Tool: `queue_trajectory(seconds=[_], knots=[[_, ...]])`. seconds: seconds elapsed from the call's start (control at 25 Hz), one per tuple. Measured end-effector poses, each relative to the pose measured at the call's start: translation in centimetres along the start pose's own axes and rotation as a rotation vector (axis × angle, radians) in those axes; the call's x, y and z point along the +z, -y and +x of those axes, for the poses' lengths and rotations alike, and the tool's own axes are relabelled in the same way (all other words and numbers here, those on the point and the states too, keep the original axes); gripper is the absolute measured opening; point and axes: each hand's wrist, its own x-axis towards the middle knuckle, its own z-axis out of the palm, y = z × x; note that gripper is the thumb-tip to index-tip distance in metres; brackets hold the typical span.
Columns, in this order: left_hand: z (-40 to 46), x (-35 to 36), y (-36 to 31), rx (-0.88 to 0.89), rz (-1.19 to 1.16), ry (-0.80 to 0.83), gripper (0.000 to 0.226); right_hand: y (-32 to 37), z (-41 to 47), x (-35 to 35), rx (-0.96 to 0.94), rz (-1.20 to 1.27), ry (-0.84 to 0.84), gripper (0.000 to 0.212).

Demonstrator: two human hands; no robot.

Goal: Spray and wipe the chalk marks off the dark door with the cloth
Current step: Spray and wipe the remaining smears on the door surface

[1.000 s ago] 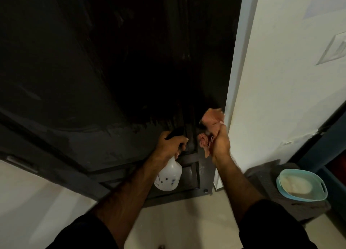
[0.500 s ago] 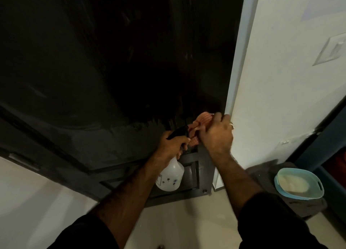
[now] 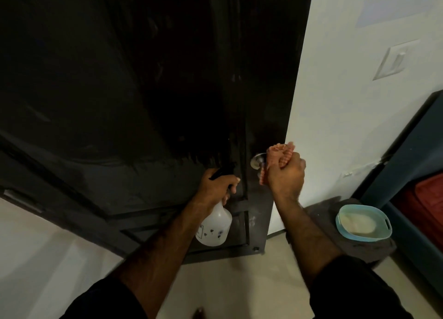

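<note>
Door (image 3: 143, 90): dark, it fills the upper left of the view; its lower part looks paler and smeared, and small pale marks show near its right edge, above the handle.
Handle (image 3: 257, 161): metal, on the door near the right edge, just left of the cloth and touching it or almost; I cannot tell which.
Left hand (image 3: 217, 186): fingers curled around the black head of the bottle, in front of the lower part of the door.
Bottle (image 3: 214, 226): white and translucent, with small dark prints; it hangs down from the left hand, close to the bottom corner of the door.
Right hand (image 3: 285, 174): closed around the cloth, held up by the right edge of the door, beside the handle.
Cloth (image 3: 279, 154): orange-pink, bunched; it sticks out above and to the left of the right hand.
Wall (image 3: 359, 102): white, right of the door, with a switch plate (image 3: 395, 59) on it.
Basin (image 3: 363, 222): light blue with a pale inside, it stands on a dark stool (image 3: 359, 249) near the wall, well apart from both hands.
Floor (image 3: 227, 285): pale beige, under the door and the arms.
Sleeves: dark, at the bottom edge of the view.
</note>
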Motion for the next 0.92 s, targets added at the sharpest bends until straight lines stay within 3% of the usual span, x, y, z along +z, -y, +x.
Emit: queue_trajectory(seconds=[0.08,0.2,0.28,0.32,0.4,0.48,0.56,0.64,0.72,0.84,0.92], knots=[[-0.8,-0.2,0.4,0.015,0.011,0.003,0.025,0.1,-2.0,-0.2,-0.194,-0.287,-0.062,0.054],[-1.4,-0.9,0.6,0.025,0.024,0.015,0.016,-1.3,-4.9,-0.9,-0.617,-0.633,0.057,0.054],[-1.6,-1.3,0.9,0.002,0.012,0.009,0.015,-2.2,-5.0,-1.4,-0.863,-0.698,0.108,0.05],[-1.7,-1.4,0.9,-0.003,0.006,0.013,0.015,-1.9,-4.5,-1.6,-0.866,-0.667,0.112,0.049],[-1.7,-1.7,1.0,0.005,0.02,0.039,0.018,-0.6,-3.8,-1.2,-0.577,-0.488,0.085,0.051],[-1.7,-2.1,1.0,0.015,0.022,0.047,0.019,-0.4,-3.4,-0.3,-0.098,-0.144,0.015,0.052],[-1.4,-2.6,1.2,0.005,0.003,0.027,0.018,-0.3,-3.3,0.2,0.419,0.488,0.115,0.052],[-1.1,-3.1,1.0,0.002,-0.007,0.027,0.017,1.0,-3.9,-0.1,0.762,1.05,0.341,0.047],[-0.8,-3.5,0.8,0.014,0.004,0.06,0.016,1.3,-4.3,0.2,0.864,1.209,0.414,0.05],[-0.2,-3.7,0.3,0.03,0.032,0.124,0.024,0.2,-5.1,0.5,0.933,1.247,0.403,0.059],[0.2,-3.6,0.0,0.045,0.046,0.172,0.024,-0.7,-5.8,-0.5,0.971,1.226,0.36,0.053]])
